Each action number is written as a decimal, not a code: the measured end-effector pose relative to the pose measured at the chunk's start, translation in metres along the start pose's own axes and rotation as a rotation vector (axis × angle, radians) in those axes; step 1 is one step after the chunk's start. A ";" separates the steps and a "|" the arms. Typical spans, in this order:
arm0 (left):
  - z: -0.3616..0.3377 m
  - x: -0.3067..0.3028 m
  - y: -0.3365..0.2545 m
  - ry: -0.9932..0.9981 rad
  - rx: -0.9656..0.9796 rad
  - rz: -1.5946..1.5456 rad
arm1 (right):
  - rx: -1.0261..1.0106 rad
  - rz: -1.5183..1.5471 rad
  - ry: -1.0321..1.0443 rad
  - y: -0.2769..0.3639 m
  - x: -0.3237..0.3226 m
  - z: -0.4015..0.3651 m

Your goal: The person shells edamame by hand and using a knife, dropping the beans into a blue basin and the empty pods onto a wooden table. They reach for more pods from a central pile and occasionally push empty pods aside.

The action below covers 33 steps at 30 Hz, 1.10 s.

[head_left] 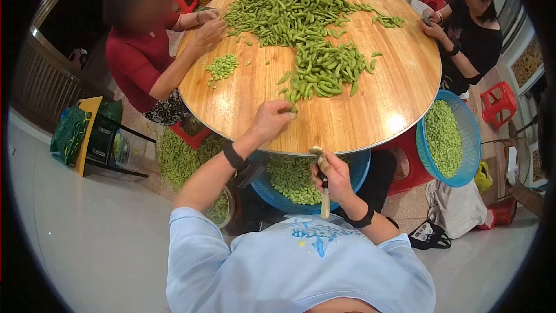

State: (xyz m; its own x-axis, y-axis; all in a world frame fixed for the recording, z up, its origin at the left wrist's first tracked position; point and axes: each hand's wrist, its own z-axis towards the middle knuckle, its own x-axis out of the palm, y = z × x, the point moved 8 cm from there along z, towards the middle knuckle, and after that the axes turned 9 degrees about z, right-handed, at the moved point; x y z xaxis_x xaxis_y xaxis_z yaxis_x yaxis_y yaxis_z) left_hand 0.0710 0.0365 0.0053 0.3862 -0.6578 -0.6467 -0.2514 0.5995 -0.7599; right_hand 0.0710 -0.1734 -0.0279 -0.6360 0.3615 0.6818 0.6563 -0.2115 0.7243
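At the far left I see a person in a red top (pixel 139 58) seated at the rim, both hands on the wood beside a small loose heap of shelled beans (pixel 221 66). Below that person, limp green pods (pixel 179 159) lie heaped on the floor. The round tabletop (pixel 370 113) is glossy, honey-coloured plank wood. My left hand (pixel 269 122), with a black band on its wrist, lies on it with the fingers curled down at the near edge of the pod pile (pixel 318 72), a broad drift of slim, curved, matte-green pods. The fingertips touch one pod there, though I cannot tell whether they grip it. Under the table's near rim sits a blue basin (pixel 356 171) holding small round beans. My right hand (pixel 333 177) is just above it, closed tight around a pale-handled tool (pixel 325 204) whose smooth handle sticks out below the fist. Further right a blue slotted plastic basket (pixel 469 139) holds more beans, below a person in black (pixel 472 35).
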 end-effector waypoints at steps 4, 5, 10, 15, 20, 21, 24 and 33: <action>-0.033 0.006 -0.033 0.158 -0.100 -0.355 | -0.161 -0.085 -0.085 0.023 0.006 0.010; -0.039 0.009 -0.043 0.216 -0.139 -0.442 | -0.195 -0.092 -0.083 0.029 0.009 0.014; -0.059 0.022 -0.049 0.255 -0.210 -0.581 | -0.090 0.008 0.026 0.021 0.012 0.018; -0.065 0.033 -0.038 0.297 -0.279 -0.670 | -0.068 0.024 0.096 0.018 0.017 0.012; -0.065 0.036 -0.040 0.304 -0.290 -0.742 | -0.038 0.098 0.118 0.020 0.020 0.011; -0.065 0.036 -0.040 0.305 -0.288 -0.744 | -0.019 0.148 0.123 0.020 0.020 0.011; -0.067 0.038 -0.041 0.335 -0.287 -0.759 | -0.022 0.104 0.111 0.021 0.018 0.010; -0.067 0.050 -0.044 0.477 -0.256 -1.022 | 0.071 0.375 0.235 0.024 0.022 0.010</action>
State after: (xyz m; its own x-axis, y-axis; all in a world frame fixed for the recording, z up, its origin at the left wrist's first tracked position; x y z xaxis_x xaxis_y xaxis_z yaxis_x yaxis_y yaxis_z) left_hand 0.0421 -0.0532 0.0023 0.1522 -0.9204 0.3601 -0.2084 -0.3861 -0.8986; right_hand 0.0770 -0.1619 0.0032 -0.4183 0.0537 0.9067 0.8801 -0.2230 0.4192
